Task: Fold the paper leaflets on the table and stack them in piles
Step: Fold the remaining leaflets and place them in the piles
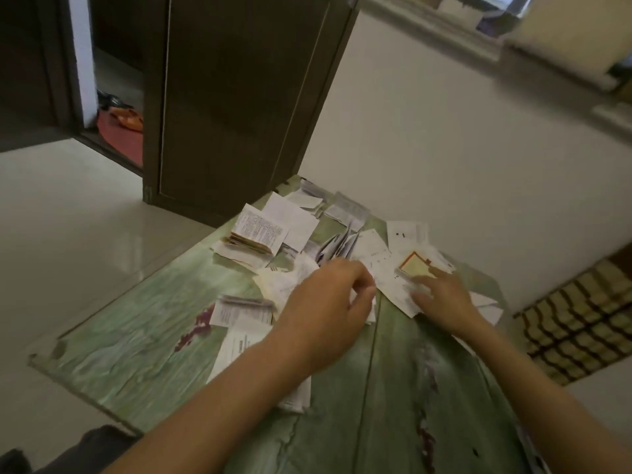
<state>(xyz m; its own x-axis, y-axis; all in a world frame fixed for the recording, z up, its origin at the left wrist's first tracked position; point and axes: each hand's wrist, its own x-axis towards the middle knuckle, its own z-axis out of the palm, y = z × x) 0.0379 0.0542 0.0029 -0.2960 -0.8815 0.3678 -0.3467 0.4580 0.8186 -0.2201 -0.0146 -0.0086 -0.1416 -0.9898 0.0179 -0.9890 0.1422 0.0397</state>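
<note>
Green table (130, 340) was strewn with leaflets; a folded pile (254, 239) lay well beyond the fingers. Step judged: a sheet being picked for folding; next a clean crease is called for. Left hand (328, 309) was curled, fingertips pinched on white paper (367, 307). Right hand (441, 295) was spread flat, fingers pressed on an orange-bordered leaflet (413, 265).

Both hands, left hand (328, 302) and right hand (441, 295), rest on scattered leaflets (379, 254) covering the green table (136, 336).
</note>
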